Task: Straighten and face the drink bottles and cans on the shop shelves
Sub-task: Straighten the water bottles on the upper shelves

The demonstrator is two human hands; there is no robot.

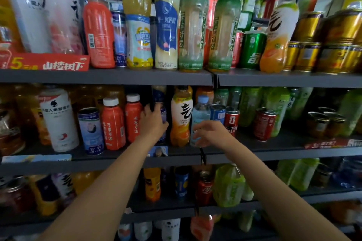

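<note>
Both hands are at the middle shelf (117, 157). My left hand (153, 121) grips a dark blue bottle (159, 96) between a red bottle (133, 117) and an orange drink bottle (181, 117); the hand hides most of the blue bottle. My right hand (210, 133) is curled round the lower part of a pale blue bottle (200, 111) with a light blue cap, just right of the orange bottle. A blue can (217, 113) and a red can (232, 118) stand behind that hand.
The top shelf (105, 76) carries tall tea and juice bottles, a green can (252, 51) and gold cans (313, 51). Green bottles (278, 107) fill the middle shelf's right side. A white bottle (58, 119) and a blue-white can (91, 131) stand left. Lower shelves hold more drinks.
</note>
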